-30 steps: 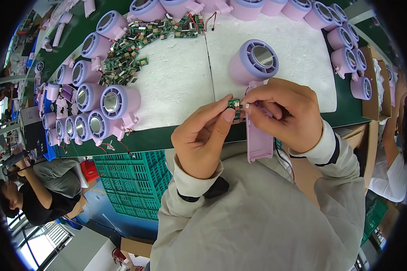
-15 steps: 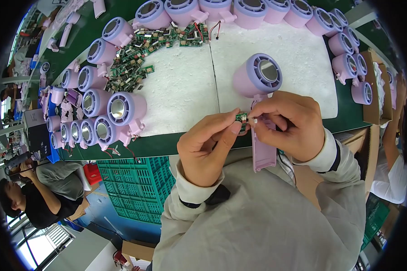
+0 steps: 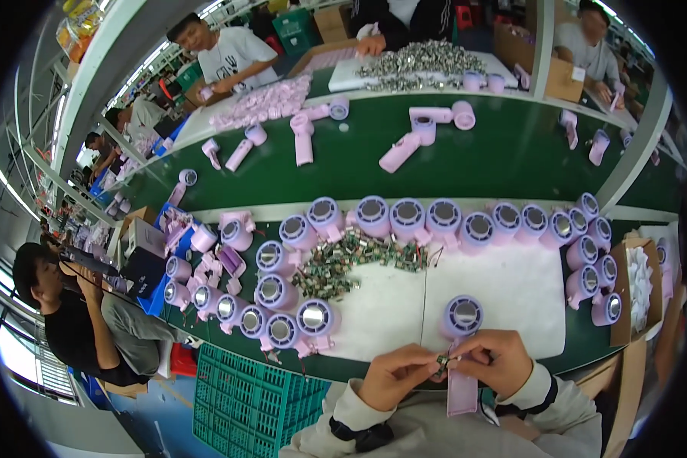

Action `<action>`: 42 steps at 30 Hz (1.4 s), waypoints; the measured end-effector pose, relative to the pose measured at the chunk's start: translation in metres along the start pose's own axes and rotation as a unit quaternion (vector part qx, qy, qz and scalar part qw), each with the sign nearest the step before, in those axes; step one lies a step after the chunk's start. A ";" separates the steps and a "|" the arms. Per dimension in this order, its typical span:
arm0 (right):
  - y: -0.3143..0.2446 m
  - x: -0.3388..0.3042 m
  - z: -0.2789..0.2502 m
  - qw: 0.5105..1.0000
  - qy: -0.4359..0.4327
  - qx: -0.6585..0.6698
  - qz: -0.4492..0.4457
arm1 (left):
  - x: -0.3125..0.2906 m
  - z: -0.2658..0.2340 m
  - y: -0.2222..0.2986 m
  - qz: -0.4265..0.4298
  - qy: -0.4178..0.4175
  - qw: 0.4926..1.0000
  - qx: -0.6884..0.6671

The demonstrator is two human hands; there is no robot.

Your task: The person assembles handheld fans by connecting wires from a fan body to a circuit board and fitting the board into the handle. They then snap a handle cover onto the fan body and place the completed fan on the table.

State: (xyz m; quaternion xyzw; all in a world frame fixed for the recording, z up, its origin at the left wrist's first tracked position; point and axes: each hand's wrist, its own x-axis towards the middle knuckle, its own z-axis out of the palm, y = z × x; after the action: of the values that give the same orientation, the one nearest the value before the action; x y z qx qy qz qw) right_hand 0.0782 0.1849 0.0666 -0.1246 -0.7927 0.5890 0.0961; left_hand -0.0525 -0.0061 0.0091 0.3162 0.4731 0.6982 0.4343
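Observation:
Between the thumb and fingers of my left hand (image 3: 395, 375) is a small green circuit board (image 3: 442, 362). My right hand (image 3: 502, 362) is closed in a pinch right beside the board, on what looks like a small white connector (image 3: 454, 363). Just beyond my hands, a pink and lilac handheld fan (image 3: 463, 316) lies with its round head on the white foam mat (image 3: 504, 284). Its open handle shell (image 3: 462, 397) extends toward me beneath my right fingers. The fingers partly hide where board and connector meet.
Several fan heads (image 3: 407, 217) ring the mat, with a heap of circuit boards (image 3: 336, 263) at its left. Behind runs a green conveyor belt (image 3: 359, 177) carrying fan parts. Green crates (image 3: 244, 401) stand at lower left, a cardboard box (image 3: 635, 294) at right. Co-workers sit across and left.
The view has tilted upward, bringing the conveyor and co-workers into sight and my hands lower in the picture. Both hands still hold together at the circuit board above the fan handle.

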 end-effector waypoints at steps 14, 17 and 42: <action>0.009 0.011 0.000 0.983 0.022 -0.110 -0.148 | 0.008 0.014 -0.006 0.037 0.122 0.990 0.060; 0.006 0.014 0.003 0.970 0.026 -0.111 -0.215 | 0.007 0.017 -0.009 0.041 0.143 0.987 0.052; 0.009 0.012 -0.006 0.943 0.046 -0.236 -0.229 | 0.004 0.026 -0.012 0.086 0.131 0.980 0.123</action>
State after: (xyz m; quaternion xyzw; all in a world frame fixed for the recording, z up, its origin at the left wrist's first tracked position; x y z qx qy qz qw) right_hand 0.0696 0.1961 0.0601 0.0149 -0.9107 0.3411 0.2325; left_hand -0.0288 0.0093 0.0072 0.3128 0.5788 0.7050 0.2649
